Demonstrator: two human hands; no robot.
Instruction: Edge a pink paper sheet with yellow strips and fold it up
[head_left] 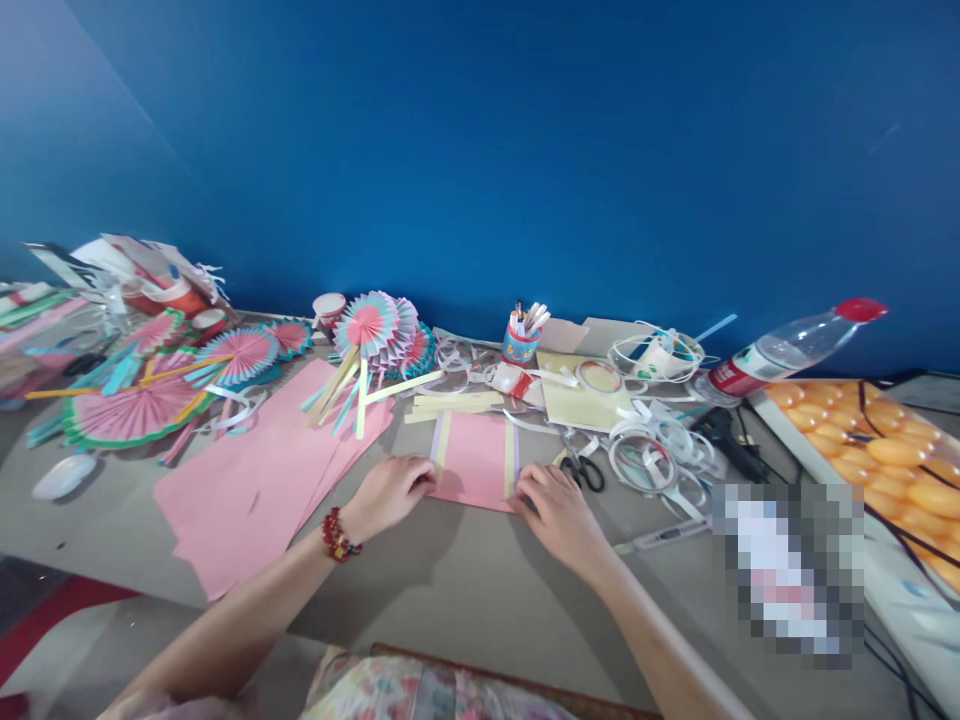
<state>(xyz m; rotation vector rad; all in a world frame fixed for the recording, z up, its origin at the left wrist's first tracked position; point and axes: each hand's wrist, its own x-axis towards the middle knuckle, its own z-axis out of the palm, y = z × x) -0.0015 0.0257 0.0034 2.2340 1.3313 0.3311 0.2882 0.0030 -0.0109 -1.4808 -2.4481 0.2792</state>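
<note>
A pink sheet of paper (pixel 474 460) lies on the table in front of me, with pale yellow and lilac strips along its left and right sides. My left hand (pixel 391 492), with a red bead bracelet (pixel 339 536) at the wrist, has its fingers closed on the sheet's lower left edge. At the lower right edge, my right hand (pixel 553 508) has bent fingers closed on the paper; its fingertips are partly hidden. Black-handled scissors (pixel 583 472) lie just beyond my right hand. Yellow paper strips (pixel 454 403) sit behind the sheet.
Larger pink sheets (pixel 259 480) and folded paper fans (pixel 238 355) spread to the left, near a white mouse (pixel 64 477). Tape rolls (pixel 642 460), a glue gun (pixel 731 445), a utility knife (pixel 664 536) and a tilted bottle (pixel 787 350) are at right. A pen cup (pixel 520 340) stands behind.
</note>
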